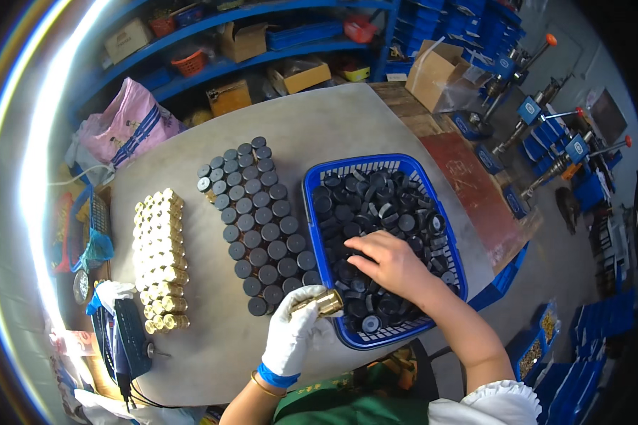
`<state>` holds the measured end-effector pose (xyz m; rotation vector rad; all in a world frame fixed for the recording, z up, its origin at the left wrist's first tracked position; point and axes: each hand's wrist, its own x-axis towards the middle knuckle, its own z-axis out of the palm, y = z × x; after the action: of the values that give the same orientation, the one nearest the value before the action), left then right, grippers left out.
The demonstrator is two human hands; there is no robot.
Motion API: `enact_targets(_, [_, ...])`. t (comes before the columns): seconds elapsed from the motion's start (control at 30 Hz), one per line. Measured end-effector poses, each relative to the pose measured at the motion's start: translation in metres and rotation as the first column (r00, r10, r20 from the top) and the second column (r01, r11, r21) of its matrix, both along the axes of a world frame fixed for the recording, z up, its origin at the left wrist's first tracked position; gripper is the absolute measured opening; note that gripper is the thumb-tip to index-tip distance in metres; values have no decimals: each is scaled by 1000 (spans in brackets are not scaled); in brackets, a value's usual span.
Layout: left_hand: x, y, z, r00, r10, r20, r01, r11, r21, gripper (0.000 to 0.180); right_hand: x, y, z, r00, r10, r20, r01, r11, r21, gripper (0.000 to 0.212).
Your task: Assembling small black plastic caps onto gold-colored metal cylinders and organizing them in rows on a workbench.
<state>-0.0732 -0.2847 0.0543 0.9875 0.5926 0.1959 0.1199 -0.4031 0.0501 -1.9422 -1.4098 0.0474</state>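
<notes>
Left hand point(290, 329), white-gloved, grasps a brass fitting point(327, 303) between thumb and fingers, clear of the glove at its right end, just beside the near left part of the basket rim. Blue wristband point(278, 376) and gold-coloured bangle point(267, 385) on that wrist. Right hand point(390, 263), bare, reaches into the blue plastic basket point(365, 345), over the heap of black round caps point(386, 191); thumb and index finger stand apart, pointing left; cannot tell whether the fingers pinch a cap.

Basket sits at the right of the grey tabletop point(213, 326). Left of it, near its wall: a block of black-capped brass pieces point(262, 230) in close rows, caps up, brass showing under a cap at the far left corner. Further left, well apart: a block of bare brass fittings point(159, 255), tightly packed.

Dark tool case point(124, 336) at the table's left edge, a thin shaft sticking out. Pink bag point(131, 120) at far left, blue shelving point(388, 39) behind, open cardboard box point(438, 74) at far right, lever presses with red knobs point(531, 110) beyond. Green apron point(354, 409) at lower edge.
</notes>
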Motion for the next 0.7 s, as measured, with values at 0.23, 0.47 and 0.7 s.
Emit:
enact_targets(0.23, [-9, -2, -5, 995, 100, 6, -99, 990, -102, 37, 20, -9, -9, 977, -40, 209, 84, 975, -205, 28])
enact_targets(0.47, [-9, -7, -7, 997, 53, -55, -54, 998, -28, 31, 23, -3, -13, 968, 49, 246, 34, 947, -321, 25])
enact_targets(0.7, [-4, -14, -10, 999, 43, 17, -41, 997, -71, 28, -30, -23, 28, 85, 220, -972, -266, 945, 191, 27])
